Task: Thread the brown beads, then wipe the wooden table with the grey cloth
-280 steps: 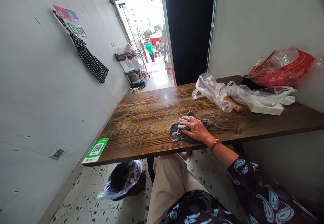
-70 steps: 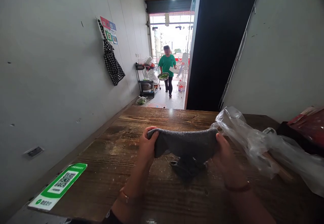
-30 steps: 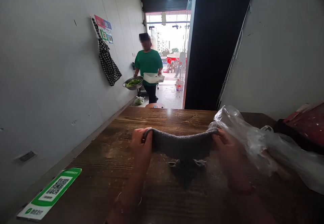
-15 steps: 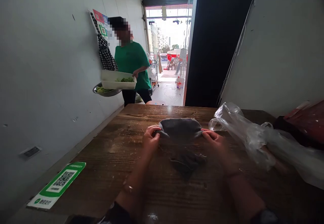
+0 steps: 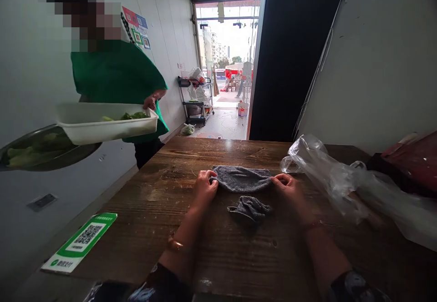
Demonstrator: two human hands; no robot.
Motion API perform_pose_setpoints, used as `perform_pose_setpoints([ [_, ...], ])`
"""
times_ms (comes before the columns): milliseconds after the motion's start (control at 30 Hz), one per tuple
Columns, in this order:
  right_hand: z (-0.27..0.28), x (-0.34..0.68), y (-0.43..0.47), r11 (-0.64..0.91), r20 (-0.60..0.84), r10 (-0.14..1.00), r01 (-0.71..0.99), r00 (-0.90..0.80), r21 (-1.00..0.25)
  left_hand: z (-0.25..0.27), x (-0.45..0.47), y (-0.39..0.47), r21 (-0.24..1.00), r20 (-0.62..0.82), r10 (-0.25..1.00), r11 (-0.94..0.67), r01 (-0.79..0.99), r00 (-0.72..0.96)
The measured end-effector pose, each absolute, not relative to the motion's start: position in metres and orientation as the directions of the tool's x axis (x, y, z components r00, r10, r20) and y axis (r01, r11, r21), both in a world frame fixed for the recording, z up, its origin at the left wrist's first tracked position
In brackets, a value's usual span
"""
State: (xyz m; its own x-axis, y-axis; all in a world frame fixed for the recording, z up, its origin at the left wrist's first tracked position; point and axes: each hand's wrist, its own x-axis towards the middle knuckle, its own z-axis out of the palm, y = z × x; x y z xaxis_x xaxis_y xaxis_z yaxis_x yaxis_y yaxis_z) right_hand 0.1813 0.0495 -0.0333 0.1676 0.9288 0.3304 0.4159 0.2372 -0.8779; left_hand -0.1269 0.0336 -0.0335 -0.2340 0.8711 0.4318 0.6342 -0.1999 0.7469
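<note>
A grey cloth [image 5: 243,178] is stretched sideways between my two hands, low over the wooden table [image 5: 164,211]. My left hand [image 5: 206,184] pinches its left end, fingers closed. At the opposite end, my right hand [image 5: 286,185] grips the edge between thumb and fingers. Nearer to me, between my forearms, a second crumpled grey cloth [image 5: 251,208] lies on the tabletop. Whether the stretched cloth touches the wood along its lower edge I cannot tell.
Clear plastic bags [image 5: 337,183] spread along the right side, beside a dark red bundle [image 5: 416,163]. A green QR-code card [image 5: 83,243] lies at the left edge. A person in a green shirt [image 5: 112,74] carries a white tub [image 5: 109,124] and a metal bowl [image 5: 48,149] of greens.
The stretched cloth has come down and flattened toward the table, with both hands still on its ends. The person in green has walked closer on the left with the tub and bowl.
</note>
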Motion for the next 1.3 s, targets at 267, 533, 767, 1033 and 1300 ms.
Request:
perform_pose_setpoints([
  [267,-0.042,0.178,0.050,0.182,0.251,0.961,0.428,0.111,-0.885,-0.028,-0.129,0.031,0.777,0.277,0.900,-0.004,0.630,-0.336],
  [533,-0.047,0.175,0.054,0.263,0.365,0.926,0.534,0.095,-0.804,-0.030,-0.127,0.028,0.485,0.197,0.953,0.109,0.867,-0.230],
  [767,-0.022,0.181,0.043,0.298,0.451,0.841,0.441,0.298,-0.847,-0.031,-0.136,0.037,0.736,0.513,0.771,-0.170,0.655,-0.377],
  [1033,-0.012,0.179,0.036,0.321,0.442,0.822,0.348,0.359,-0.881,-0.025,-0.134,0.031,0.876,0.450,0.719,-0.240,0.419,-0.529],
  [1300,-0.009,0.183,0.036,0.302,0.411,0.852,0.335,0.326,-0.893,-0.022,-0.135,0.034,0.960,0.217,0.862,-0.273,-0.058,-0.459],
])
